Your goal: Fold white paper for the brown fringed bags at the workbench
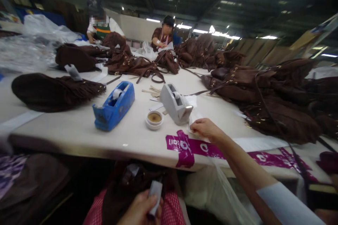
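One small grey tag (155, 191), left hand (139, 209) pinching

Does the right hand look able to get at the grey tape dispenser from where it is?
Probably yes. The right hand rests on the table just beside the grey tape dispenser, with only white paper between them.

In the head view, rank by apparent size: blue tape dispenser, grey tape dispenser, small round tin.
1. Blue tape dispenser, though it sits slightly nearer the camera.
2. Grey tape dispenser.
3. Small round tin, clearly smallest.
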`<state>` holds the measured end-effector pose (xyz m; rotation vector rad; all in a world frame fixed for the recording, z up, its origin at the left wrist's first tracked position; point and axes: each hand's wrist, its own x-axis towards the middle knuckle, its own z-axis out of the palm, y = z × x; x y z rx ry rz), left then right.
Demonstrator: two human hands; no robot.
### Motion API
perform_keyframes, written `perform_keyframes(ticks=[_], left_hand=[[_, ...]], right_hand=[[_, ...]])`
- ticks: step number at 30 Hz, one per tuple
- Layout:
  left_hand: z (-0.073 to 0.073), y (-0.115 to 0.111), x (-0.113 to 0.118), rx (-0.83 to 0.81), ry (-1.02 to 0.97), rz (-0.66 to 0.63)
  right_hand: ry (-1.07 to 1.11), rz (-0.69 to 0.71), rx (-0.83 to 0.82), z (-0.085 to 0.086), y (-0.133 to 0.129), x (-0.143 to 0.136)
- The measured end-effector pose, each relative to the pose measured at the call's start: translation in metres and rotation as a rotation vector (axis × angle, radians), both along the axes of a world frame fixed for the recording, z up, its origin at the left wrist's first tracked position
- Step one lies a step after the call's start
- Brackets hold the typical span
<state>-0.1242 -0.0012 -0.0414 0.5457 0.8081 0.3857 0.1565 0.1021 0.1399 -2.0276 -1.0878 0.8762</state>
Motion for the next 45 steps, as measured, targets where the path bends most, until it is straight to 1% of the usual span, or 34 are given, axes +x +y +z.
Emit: perform_keyframes(ticks=[2,4,5,6,7,8,9,12,14,15,17,19,21,25,30,34,37,40,42,45], left_hand=[[0.000,-0.004,0.004,0.011,-0.030,0.033],[0.005,-0.006,0.008,0.033,-0.031,0.030],[0.007,-0.006,0.009,0.042,-0.023,0.022],[0.010,-0.006,0.010,0.052,-0.015,0.020],[0.012,-0.006,0.011,0.061,-0.008,0.020],[0.013,-0.006,0.012,0.068,-0.004,0.023],[0.014,-0.006,0.012,0.075,0.001,0.026],[0.015,-0.009,0.013,0.112,0.027,0.023],[0.017,-0.011,0.014,0.135,0.051,0.014],[0.019,-0.012,0.014,0.152,0.069,0.004],[0.022,-0.013,0.015,0.191,0.108,-0.014],[0.025,-0.013,0.015,0.224,0.136,-0.024],[0.026,-0.012,0.015,0.237,0.142,-0.024],[0.029,-0.010,0.013,0.262,0.135,-0.039],[0.036,-0.009,0.010,0.296,0.063,-0.070],[0.036,-0.011,0.011,0.273,0.066,-0.022],[0.034,-0.012,0.012,0.271,0.140,0.017],[0.033,-0.013,0.012,0.292,0.184,0.024],[0.032,-0.013,0.011,0.274,0.148,0.015],[0.030,-0.015,0.010,0.188,0.072,-0.002]], right_hand=[[0.013,0.030,0.004,0.008,-0.022,-0.006],[0.080,0.130,0.022,0.022,-0.052,-0.017],[0.153,0.268,0.046,0.026,-0.068,-0.025],[0.230,0.399,0.023,0.026,-0.084,-0.035],[0.318,0.519,-0.044,0.020,-0.098,-0.046],[0.386,0.561,-0.097,0.010,-0.110,-0.058],[0.435,0.584,-0.122,-0.006,-0.120,-0.070],[0.457,0.499,-0.102,-0.063,-0.133,-0.098],[0.534,0.483,-0.095,-0.094,-0.133,-0.108],[0.547,0.485,-0.100,-0.105,-0.132,-0.111],[0.484,0.486,-0.120,-0.117,-0.129,-0.112],[0.350,0.466,-0.136,-0.122,-0.128,-0.110],[0.271,0.444,-0.148,-0.125,-0.127,-0.108],[0.212,0.406,-0.170,-0.131,-0.126,-0.105],[0.228,0.347,-0.191,-0.135,-0.129,-0.107],[0.328,0.313,-0.203,-0.134,-0.131,-0.110],[0.469,0.322,-0.224,-0.130,-0.134,-0.110],[0.618,0.314,-0.244,-0.128,-0.137,-0.104],[0.738,0.279,-0.226,-0.130,-0.140,-0.100],[0.842,0.233,-0.160,-0.141,-0.141,-0.100]])
